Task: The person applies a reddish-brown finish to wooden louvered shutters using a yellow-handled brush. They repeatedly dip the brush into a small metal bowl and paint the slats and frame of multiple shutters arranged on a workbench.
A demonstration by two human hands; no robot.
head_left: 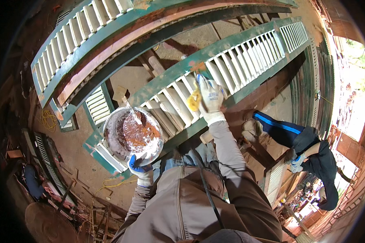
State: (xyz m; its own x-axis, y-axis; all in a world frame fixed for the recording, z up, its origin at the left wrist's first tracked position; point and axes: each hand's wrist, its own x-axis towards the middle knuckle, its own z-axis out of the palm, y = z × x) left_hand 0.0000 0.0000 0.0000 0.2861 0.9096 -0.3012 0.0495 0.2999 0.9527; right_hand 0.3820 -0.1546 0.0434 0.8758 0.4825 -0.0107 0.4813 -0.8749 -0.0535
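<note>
My left hand, in a white glove with blue fingers, grips the near rim of a round bucket. Reddish-brown paste and white residue coat the bucket's inside, and a paste-covered tool leans over its far rim. My right hand, gloved in white, is over a long green louvered shutter with white slats. A yellow, sponge-like piece is held at its left side; the glove hides part of the grip. Just beyond the fingertips, an orange-brown smear marks the green frame.
More green shutters lie across the far left, and others stand stacked on the right. A co-worker in dark clothes and gloves bends over another shutter at right. Yellow cord runs along the floor at lower left.
</note>
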